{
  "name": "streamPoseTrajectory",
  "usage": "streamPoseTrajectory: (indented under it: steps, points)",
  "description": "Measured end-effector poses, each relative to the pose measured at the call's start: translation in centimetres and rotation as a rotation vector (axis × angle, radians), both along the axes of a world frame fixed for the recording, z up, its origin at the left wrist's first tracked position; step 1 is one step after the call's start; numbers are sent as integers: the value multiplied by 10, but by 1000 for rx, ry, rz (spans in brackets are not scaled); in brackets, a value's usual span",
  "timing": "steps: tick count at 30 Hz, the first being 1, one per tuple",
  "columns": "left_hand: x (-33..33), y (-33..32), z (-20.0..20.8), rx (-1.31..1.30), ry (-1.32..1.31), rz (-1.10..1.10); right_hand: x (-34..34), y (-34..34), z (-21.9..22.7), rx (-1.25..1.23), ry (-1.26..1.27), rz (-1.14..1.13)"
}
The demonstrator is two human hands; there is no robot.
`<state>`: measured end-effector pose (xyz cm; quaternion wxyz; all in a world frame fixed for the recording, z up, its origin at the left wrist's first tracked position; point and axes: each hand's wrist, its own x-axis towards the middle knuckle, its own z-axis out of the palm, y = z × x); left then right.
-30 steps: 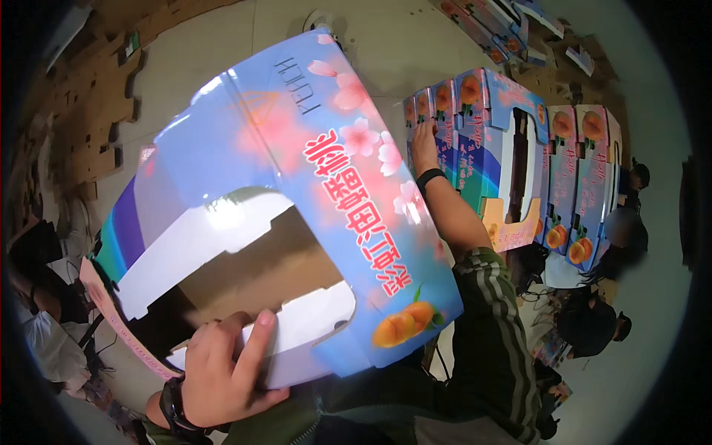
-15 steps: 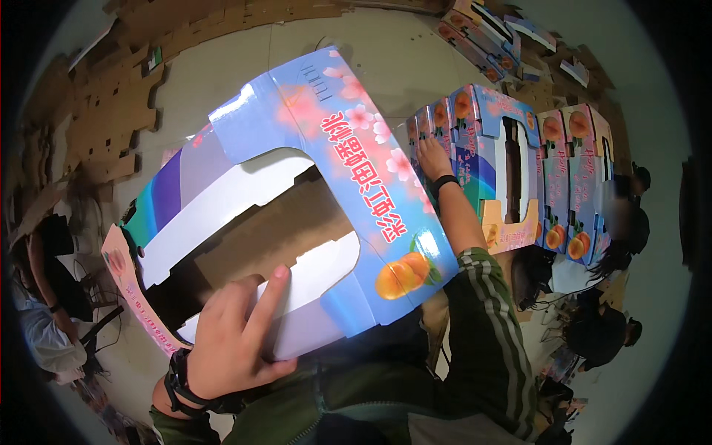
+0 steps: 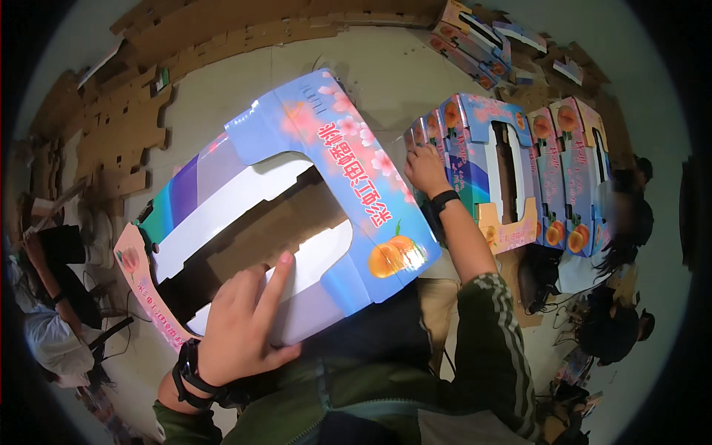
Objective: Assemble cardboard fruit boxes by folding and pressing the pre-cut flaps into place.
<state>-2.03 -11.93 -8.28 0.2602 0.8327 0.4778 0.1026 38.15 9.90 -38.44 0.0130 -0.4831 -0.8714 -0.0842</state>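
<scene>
A blue, purple and pink cardboard fruit carton, printed with blossoms and peaches, is tilted in front of me. Through the long cut-out in its top I see a brown inside and white inner flaps. My left hand grips the near side, fingers over a white flap and thumb on the outer wall. Beyond the carton's right end, my right hand has curled fingers beside a row of similar cartons. What those fingers hold, if anything, is hidden.
More printed cartons stand at the right, and another stack at the far right. Flattened brown cardboard lies along the left and back of the pale floor. People sit at the left and right.
My right hand has gone from stretched fingers on the row of cartons to curled ones, shifting slightly nearer. The carton in my left hand has dipped slightly, and the view has shifted.
</scene>
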Motion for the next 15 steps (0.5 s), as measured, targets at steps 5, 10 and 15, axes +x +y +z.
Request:
streamPoseTrajectory:
  steps: [5,10,15]
  points:
    - [-1,-3,-1,41,-6,-21,-41,-54,95,-218,781,-90]
    - [-10,-5,-4,93,-9,-51,-14,-114,157,80,575,-182]
    - [-13,-11,-9,127,-31,-40,54,-126,148,160,412,-659]
